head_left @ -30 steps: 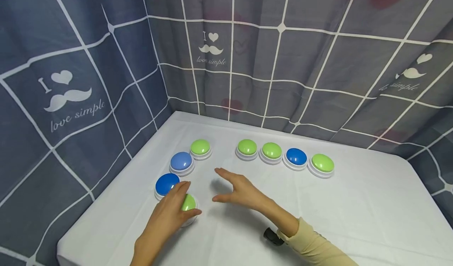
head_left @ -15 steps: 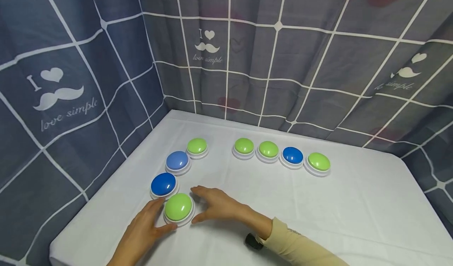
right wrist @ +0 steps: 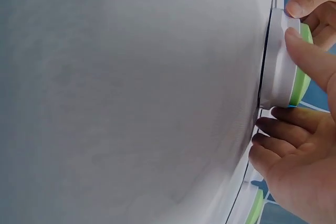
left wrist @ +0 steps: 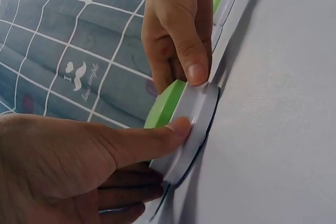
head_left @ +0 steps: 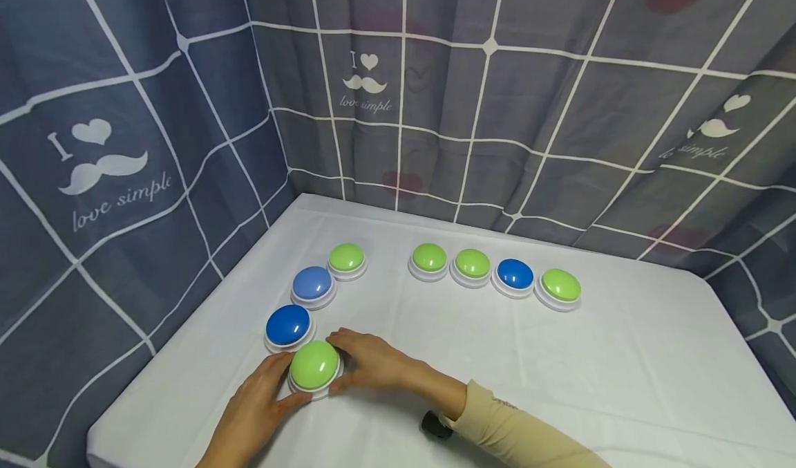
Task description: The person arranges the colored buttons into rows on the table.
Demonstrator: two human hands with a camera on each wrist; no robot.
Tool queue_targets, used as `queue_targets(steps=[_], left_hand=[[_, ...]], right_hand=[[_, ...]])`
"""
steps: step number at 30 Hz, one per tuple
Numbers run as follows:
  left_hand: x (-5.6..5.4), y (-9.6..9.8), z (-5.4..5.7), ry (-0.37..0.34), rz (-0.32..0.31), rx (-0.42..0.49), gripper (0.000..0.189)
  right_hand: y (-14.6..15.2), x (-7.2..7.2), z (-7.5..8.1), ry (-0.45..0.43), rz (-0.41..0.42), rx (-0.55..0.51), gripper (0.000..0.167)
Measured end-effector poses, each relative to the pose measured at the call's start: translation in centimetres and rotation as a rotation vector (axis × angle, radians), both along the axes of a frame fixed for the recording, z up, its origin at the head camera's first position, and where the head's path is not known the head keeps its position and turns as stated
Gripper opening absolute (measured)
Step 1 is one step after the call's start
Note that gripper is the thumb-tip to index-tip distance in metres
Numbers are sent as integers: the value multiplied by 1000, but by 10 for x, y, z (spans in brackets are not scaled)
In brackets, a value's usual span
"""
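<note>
A green push button (head_left: pixel 315 366) with a round white base is nearest me on the white table. My left hand (head_left: pixel 253 400) grips its base from the left, with the thumb (left wrist: pixel 178 128) on the white rim in the left wrist view. From the right side my right hand (head_left: pixel 373 363) holds the same base, thumb (right wrist: pixel 292 34) on the rim and fingers round the far side. The green dome stays uncovered between the hands. A dark blue push button (head_left: pixel 288 325) sits right behind it, its base close against the green one's.
A lighter blue button (head_left: pixel 312 283) and a green button (head_left: pixel 346 257) continue the left row. Several more green and blue buttons (head_left: pixel 515 274) line the back of the table (head_left: pixel 622 357). A gridded curtain (head_left: pixel 435 95) surrounds the table. Something black (head_left: pixel 435 425) shows under my right wrist.
My left hand has moved off the top of the green button to its left side. My right hand has come left and nearer, and now touches the button's base.
</note>
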State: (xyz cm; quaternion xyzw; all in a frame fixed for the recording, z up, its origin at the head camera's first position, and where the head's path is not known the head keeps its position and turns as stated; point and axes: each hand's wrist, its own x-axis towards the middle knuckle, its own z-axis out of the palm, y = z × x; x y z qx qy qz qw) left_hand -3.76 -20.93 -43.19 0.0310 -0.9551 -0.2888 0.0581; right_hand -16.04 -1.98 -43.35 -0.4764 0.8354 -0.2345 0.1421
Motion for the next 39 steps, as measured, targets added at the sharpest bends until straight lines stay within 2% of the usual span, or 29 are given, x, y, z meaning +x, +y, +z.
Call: queue_targets(steps=[6, 8, 13, 16, 21, 27, 32, 39], left_hand=[[-7, 3, 6, -2, -7, 11, 68], [-8, 5, 7, 16, -11, 18, 70], [-13, 10, 12, 129, -42, 34, 65], [-23, 16, 16, 205, -83, 46, 62], [-51, 29, 26, 270, -176, 81, 63], [-87, 50, 31, 254, -290, 140, 60], [-116, 68, 26, 243, -398, 190, 56], [-155, 86, 10, 320, -545, 205, 51]], right_hand=[[5, -2, 1, 14, -14, -56, 71], [9, -2, 1, 8, -21, -79, 71], [24, -4, 7, -31, -47, -183, 73], [37, -9, 12, -68, -85, -267, 73], [61, -19, 18, -95, -192, -396, 71], [91, -32, 20, -83, -304, -479, 71], [113, -43, 15, -115, -356, -516, 67], [133, -56, 7, -145, -435, -508, 68]])
